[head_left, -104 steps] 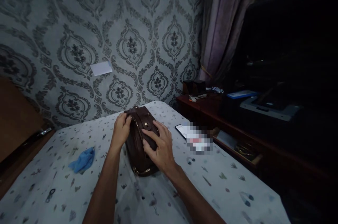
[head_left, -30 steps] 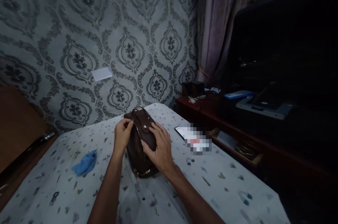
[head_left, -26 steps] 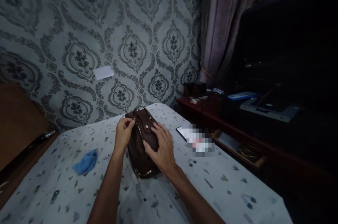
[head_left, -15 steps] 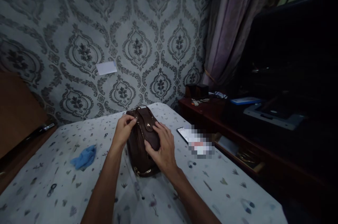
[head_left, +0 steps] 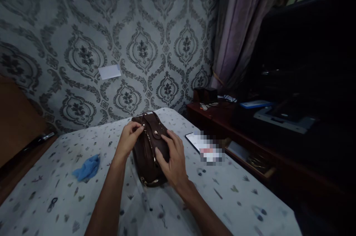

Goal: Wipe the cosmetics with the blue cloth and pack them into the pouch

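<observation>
A dark brown handbag (head_left: 147, 143) with gold metal trim lies on the patterned white cloth. My left hand (head_left: 128, 137) pinches its zipper (head_left: 150, 143) near the far end, thumb and forefinger closed; the small part between the fingertips is mostly hidden. Along the zipper, a gold line runs toward me. On the right side of the bag rests my right hand (head_left: 174, 158), fingers spread, thumb beside the zipper and fingertips near the strap tab with its gold stud (head_left: 156, 132). A second gold trim (head_left: 150, 182) shows at the near end.
A crumpled blue cloth (head_left: 87, 168) lies to the left. Right of the bag is a phone (head_left: 194, 141), partly blurred out. Beyond the cloth's right edge stands a dark red desk (head_left: 205, 113) with an open drawer (head_left: 250, 158). The patterned wall (head_left: 141, 80) rises behind.
My right thumb has shifted slightly right, off the zipper, so more of its gold line shows. My left hand keeps its pinch in nearly the same place. The view has turned slightly.
</observation>
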`<state>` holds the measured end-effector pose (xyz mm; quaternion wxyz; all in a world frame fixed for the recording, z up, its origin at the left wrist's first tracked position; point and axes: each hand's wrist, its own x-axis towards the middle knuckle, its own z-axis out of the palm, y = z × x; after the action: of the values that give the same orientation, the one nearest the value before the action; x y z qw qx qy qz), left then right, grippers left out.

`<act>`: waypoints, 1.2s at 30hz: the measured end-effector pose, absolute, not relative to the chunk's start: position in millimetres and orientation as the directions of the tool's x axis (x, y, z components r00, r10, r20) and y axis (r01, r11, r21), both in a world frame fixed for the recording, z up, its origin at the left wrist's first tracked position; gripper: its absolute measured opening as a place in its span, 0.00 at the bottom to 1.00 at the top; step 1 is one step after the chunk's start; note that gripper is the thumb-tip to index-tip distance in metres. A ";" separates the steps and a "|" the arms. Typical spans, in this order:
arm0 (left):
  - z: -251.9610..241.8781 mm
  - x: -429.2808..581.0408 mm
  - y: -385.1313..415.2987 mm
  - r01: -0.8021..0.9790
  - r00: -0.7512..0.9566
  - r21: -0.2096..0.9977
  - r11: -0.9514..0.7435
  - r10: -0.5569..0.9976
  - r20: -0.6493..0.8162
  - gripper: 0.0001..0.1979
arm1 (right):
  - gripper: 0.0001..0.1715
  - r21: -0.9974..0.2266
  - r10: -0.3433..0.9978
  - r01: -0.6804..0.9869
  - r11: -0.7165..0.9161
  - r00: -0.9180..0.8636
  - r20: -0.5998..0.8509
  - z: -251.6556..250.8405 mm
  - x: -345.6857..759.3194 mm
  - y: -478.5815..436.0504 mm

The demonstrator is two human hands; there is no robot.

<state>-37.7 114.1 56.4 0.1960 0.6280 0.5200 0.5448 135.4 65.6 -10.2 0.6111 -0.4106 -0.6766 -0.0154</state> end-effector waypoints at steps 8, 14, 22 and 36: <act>57.7 -38.2 110.0 0.486 -0.079 0.786 -0.382 0.876 0.475 0.08 | 0.15 -0.436 0.480 0.589 0.680 0.092 0.872 -12.7 135.4 57.0; 57.6 -45.3 102.7 0.484 0.017 0.799 -0.358 0.916 0.400 0.12 | 0.16 -0.453 0.482 0.574 0.682 0.114 0.869 -17.2 133.5 59.3; 53.9 -36.3 100.3 0.484 -0.011 0.819 -0.309 0.933 0.359 0.15 | 0.16 -0.456 0.478 0.568 0.686 0.121 0.870 -17.1 131.8 58.9; 61.9 -41.5 96.0 0.482 0.003 0.835 -0.264 0.954 0.300 0.16 | 0.18 -0.451 0.491 0.567 0.689 0.093 0.866 -19.0 134.9 61.2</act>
<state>-41.5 96.0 61.9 0.2635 0.6572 0.5462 0.4475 134.9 61.2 -19.0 0.6261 -0.3932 -0.6726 -0.0304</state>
